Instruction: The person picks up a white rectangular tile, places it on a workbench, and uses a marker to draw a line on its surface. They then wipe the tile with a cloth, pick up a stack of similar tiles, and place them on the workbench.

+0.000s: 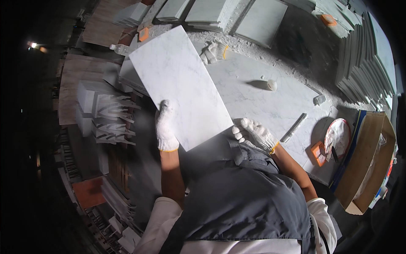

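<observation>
A rectangular white marble tile (184, 84) with faint grey veins is held up at a slant in front of me. My left hand (166, 127), in a white knit glove with a yellow cuff, is closed on its left edge, the thumb lying over the face and the other fingers hidden behind. Close to the tile's lower right corner is my gloved right hand (257, 134). Its fingers are partly bent and apart, with nothing seen in them. Beneath lies a large grey-veined marble slab (249, 70) as a worktop.
On the slab are a small translucent cup (272, 85), a narrow white strip (294, 128), crumpled gloves (215, 51), an orange block (318, 153) and a round red-rimmed container (338, 135). An open cardboard box (370, 161) stands right. Tile stacks (363, 63) rise at far right.
</observation>
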Motion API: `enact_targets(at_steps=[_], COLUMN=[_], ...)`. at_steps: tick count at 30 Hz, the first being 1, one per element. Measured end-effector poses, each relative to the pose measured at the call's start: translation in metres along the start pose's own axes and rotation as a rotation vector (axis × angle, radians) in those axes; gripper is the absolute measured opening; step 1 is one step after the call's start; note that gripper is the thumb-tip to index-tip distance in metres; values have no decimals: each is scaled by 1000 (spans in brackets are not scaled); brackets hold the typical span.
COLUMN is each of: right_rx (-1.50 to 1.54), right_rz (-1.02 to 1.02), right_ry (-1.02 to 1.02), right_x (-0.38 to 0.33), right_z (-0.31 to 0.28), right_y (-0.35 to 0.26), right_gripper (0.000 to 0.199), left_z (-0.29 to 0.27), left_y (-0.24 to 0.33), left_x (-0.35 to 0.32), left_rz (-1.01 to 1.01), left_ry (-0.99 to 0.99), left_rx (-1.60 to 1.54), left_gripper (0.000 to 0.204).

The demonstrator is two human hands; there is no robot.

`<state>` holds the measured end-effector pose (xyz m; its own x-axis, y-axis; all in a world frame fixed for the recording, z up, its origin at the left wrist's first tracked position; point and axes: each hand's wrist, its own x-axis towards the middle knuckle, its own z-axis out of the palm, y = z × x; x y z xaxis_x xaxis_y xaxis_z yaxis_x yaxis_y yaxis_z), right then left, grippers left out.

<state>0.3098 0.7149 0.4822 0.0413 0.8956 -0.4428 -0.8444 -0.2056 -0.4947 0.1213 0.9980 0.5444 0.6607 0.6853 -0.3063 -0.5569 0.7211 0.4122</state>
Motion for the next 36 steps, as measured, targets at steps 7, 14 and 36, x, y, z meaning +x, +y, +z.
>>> enact_targets(at_steps=[7, 14, 36], right_rx=[-44, -677, -104], right_rz=[-78, -352, 13], right_ry=[-37, -32, -129], right_x=[2, 0, -17], right_z=[-1, 8, 19], right_y=[3, 3, -17], right_gripper=[51, 70, 28], left_z=[19, 29, 14], left_y=[-21, -23, -31], left_x=[-29, -39, -29], left_rz=[160, 74, -69], left_ry=[200, 94, -86], left_rx=[803, 867, 864], left_gripper=[24, 37, 33])
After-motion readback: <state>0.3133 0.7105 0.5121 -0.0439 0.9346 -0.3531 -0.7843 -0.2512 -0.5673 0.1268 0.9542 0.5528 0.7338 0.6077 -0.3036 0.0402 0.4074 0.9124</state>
